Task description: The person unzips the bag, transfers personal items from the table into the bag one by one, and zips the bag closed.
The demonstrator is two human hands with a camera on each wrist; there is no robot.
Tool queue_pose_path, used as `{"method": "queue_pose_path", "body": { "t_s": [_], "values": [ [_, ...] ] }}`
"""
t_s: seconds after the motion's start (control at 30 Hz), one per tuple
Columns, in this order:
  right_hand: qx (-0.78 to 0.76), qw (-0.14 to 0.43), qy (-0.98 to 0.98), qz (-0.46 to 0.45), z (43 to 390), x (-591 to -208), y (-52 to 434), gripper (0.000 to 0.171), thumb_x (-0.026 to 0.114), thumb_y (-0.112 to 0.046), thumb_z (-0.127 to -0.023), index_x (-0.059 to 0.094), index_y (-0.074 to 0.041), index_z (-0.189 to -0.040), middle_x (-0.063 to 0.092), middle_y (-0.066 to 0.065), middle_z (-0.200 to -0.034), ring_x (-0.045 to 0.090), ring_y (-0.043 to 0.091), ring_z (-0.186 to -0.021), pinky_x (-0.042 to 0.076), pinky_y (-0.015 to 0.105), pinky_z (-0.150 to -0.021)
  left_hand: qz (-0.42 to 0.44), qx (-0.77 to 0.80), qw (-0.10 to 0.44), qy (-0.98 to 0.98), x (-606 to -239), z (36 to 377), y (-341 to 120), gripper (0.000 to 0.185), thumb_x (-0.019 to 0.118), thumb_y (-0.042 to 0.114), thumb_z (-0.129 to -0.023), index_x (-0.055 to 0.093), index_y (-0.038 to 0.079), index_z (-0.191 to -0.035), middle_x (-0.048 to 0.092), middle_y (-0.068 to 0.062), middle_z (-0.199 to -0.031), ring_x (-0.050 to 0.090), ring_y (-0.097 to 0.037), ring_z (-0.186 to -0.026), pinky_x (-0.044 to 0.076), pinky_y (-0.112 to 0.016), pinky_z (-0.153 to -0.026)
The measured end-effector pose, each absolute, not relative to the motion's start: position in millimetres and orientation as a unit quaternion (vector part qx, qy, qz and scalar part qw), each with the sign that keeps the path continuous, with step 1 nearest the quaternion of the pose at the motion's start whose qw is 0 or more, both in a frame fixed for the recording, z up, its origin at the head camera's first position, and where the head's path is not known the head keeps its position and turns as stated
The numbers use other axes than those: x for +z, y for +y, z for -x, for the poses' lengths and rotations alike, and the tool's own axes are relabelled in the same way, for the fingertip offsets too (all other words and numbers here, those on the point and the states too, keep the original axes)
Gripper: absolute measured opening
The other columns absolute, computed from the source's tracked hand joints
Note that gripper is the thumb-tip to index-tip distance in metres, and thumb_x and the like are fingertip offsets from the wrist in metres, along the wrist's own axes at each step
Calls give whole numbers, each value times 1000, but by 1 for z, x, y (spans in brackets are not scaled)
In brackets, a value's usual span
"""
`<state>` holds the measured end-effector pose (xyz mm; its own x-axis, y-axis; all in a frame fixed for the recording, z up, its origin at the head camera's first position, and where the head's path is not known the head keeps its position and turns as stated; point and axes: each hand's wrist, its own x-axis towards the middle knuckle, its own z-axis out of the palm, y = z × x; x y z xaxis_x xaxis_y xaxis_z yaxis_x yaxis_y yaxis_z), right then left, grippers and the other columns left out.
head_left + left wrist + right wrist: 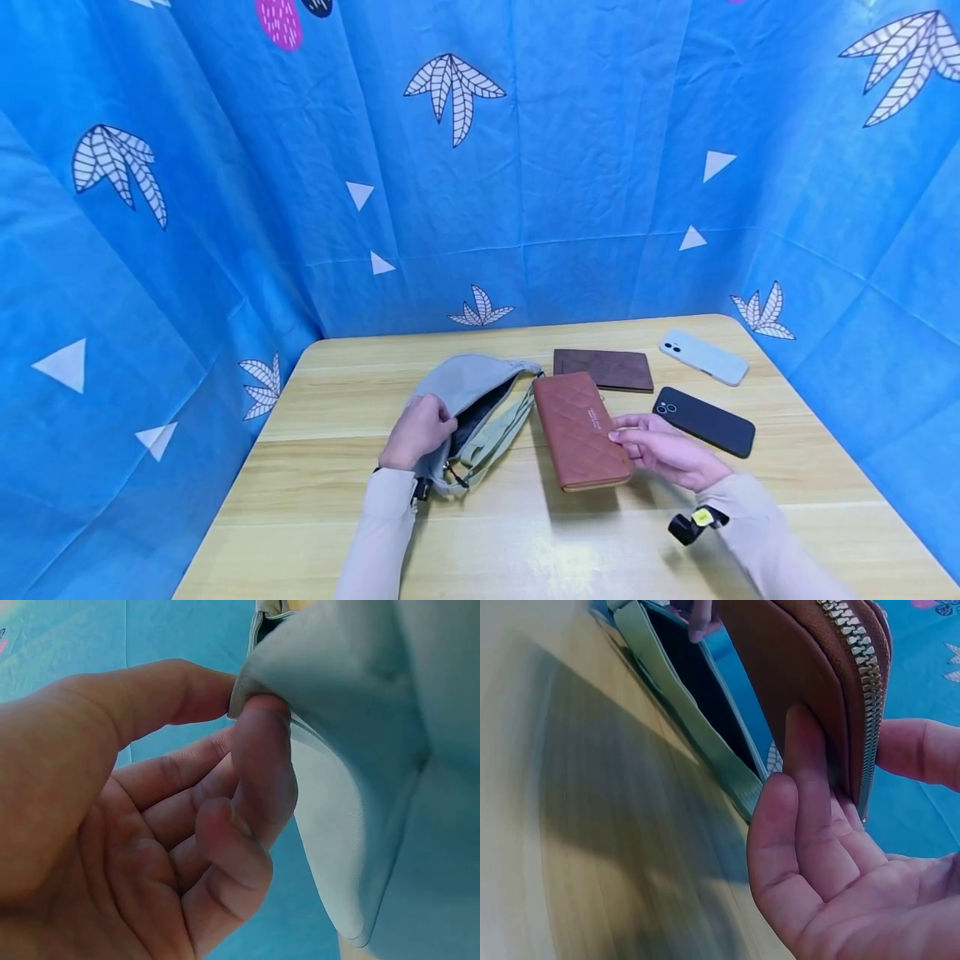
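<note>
- Your left hand [417, 431] pinches the grey bag [468, 387] open near the desk's middle;
- your right hand [670, 454] grips the brown wallet [580, 428] just beside the bag.

Left hand pinching the edge of a grey bag

The left hand [150, 825] fills most of the view, palm toward the camera. Its thumb [165, 694] and forefinger [262, 750] pinch the rim of the pale grey bag [375, 787], which hangs to the right; the other fingers curl loosely. Blue cloth [180, 630] is behind.
</note>
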<state>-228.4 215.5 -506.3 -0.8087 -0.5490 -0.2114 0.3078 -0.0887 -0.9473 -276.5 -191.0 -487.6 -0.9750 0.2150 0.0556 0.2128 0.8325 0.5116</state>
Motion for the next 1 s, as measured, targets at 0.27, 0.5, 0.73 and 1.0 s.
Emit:
{"method": "queue_pose_path", "body": {
  "t_s": [0.27,0.5,0.73,1.0],
  "values": [
    [-731,291,611,86,229,-502,196,26,58,-8,-101,48,1,-124,71,-5,-96,66,2,-79,57,20,-74,-117,267,-1,957,-488,277,-191,52,68,12,-90,35,21,-51,22,11,-50,29,-8,-45,28,-23,-47],
    [-726,296,615,92,232,-504,181,26,58,-8,-100,49,2,-123,64,-7,-91,53,-1,-71,49,17,-68,-118,265,-6,957,-488,276,-192,51,69,11,-89,35,21,-51,22,11,-50,30,-8,-46,28,-24,-49],
    [-723,303,613,98,234,-509,169,25,58,-7,-100,51,2,-122,67,-6,-92,57,0,-73,53,18,-71,-118,270,-2,956,-488,276,-191,52,68,11,-89,35,20,-51,22,10,-50,28,-8,-45,27,-23,-48],
    [-722,305,615,91,236,-513,156,24,58,-7,-100,53,2,-121,72,-4,-94,67,3,-78,58,22,-77,-117,269,-3,956,-488,276,-191,51,69,11,-89,36,20,-51,24,10,-49,30,-8,-44,28,-24,-48]
  ]
}}
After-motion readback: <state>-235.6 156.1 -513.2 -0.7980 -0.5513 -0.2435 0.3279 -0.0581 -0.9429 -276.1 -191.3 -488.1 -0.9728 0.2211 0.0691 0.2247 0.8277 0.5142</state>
